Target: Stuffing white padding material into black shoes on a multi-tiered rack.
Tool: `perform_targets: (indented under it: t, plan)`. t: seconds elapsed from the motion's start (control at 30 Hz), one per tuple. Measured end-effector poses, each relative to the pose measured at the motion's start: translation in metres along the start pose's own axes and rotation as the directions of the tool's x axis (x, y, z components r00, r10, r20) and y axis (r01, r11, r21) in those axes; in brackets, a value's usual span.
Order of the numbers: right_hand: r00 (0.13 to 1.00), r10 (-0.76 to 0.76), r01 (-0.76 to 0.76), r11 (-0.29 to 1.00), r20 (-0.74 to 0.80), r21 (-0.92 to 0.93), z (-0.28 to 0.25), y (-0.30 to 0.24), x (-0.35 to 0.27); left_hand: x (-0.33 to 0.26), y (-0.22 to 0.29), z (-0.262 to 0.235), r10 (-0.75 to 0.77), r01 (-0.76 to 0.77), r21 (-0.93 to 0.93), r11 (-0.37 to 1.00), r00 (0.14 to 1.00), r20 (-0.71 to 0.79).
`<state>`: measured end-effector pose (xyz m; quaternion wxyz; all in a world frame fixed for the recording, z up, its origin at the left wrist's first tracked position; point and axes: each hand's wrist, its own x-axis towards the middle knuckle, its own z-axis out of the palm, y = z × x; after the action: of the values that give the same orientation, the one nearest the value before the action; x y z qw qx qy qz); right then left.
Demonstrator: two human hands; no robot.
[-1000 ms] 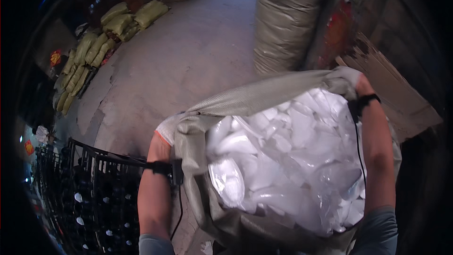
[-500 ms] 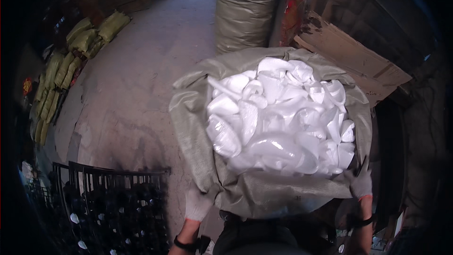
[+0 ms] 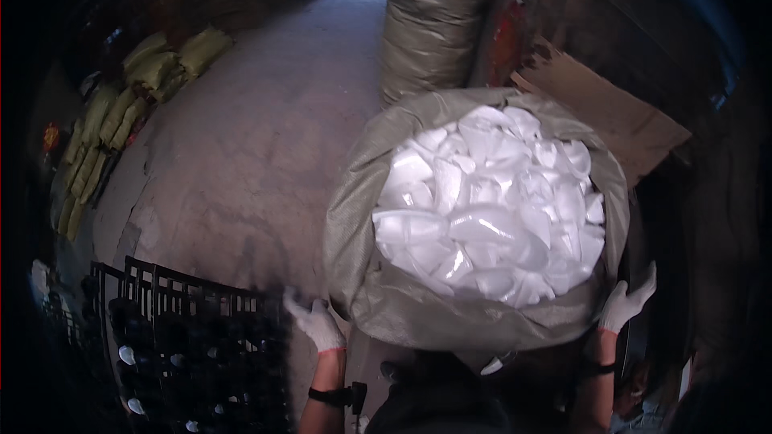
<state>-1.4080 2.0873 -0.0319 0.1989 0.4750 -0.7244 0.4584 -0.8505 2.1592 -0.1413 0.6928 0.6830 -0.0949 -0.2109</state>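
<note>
Spreading my gloved fingers wide, I have my left hand (image 3: 315, 323) just beside the lower left wall of the big grey woven sack (image 3: 354, 217) — open, gripping nothing. My right hand (image 3: 627, 301) sits flat against the sack's lower right side, fingers splayed. White plastic pieces (image 3: 490, 205) fill the sack to the brim. A black crate (image 3: 177, 337) stands at my left; a second full sack (image 3: 430, 24) stands beyond, cardboard (image 3: 611, 112) beside it.
</note>
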Motion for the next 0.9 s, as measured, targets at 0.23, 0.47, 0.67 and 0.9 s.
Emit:
perform_targets:
  t: [0.23,0.47,0.67,0.9]
  plan:
    - [0.109,-0.699,0.600,0.613,0.707,0.514,0.135,-0.258,-0.057,0.031,0.066,0.145,0.300,-0.967,0.230,0.112,0.253,0.920]
    - [0.134,-0.866,0.661,0.441,0.482,0.608,0.181,-0.203,-0.002,0.018,0.136,0.139,0.540,-0.854,-0.003,0.521,0.327,0.776]
    - [-0.175,-0.962,0.490,0.101,0.211,0.866,0.150,-0.427,-0.086,0.063,0.176,0.005,0.239,0.071,-0.340,0.938,0.579,0.780]
    - [-0.437,-0.889,0.061,-0.178,-0.134,0.982,0.010,-0.663,-0.237,0.093,0.210,-0.238,0.125,0.002,-0.277,0.961,0.889,0.440]
